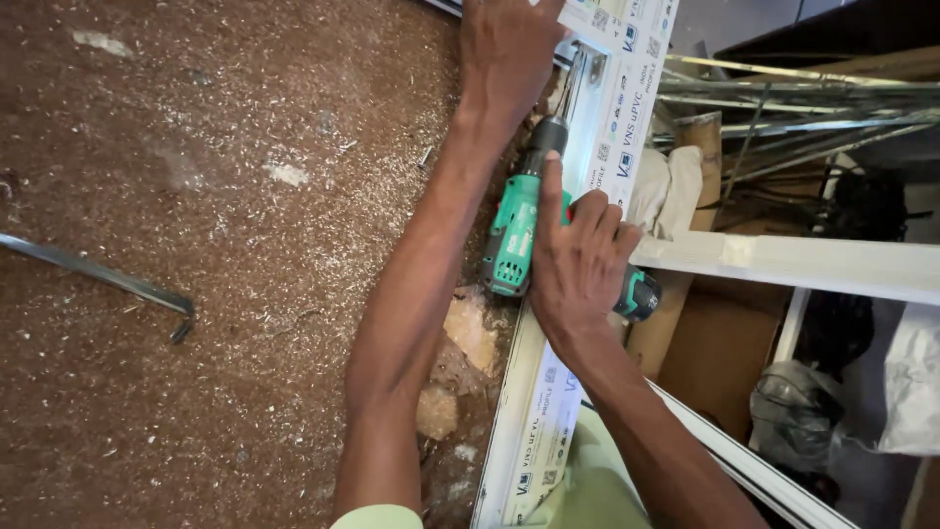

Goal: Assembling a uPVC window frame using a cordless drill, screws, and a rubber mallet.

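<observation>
Right hand [578,260] grips green cordless drill [514,235] mid-frame; left hand [504,49] presses flat on white plastic frame profile [617,108] — keep the bit square.

Bent metal bar [103,278] on sawdust-strewn brown floor [196,392], stacked metal strips [793,108], cardboard [720,358]

The floor [196,392] is reddish-brown and rough, strewn with pale shavings [323,225] — thickest near the white frame [548,411] lying on it. A bent metal bar [98,276] lies at left — a small screw [425,157] further up
</observation>
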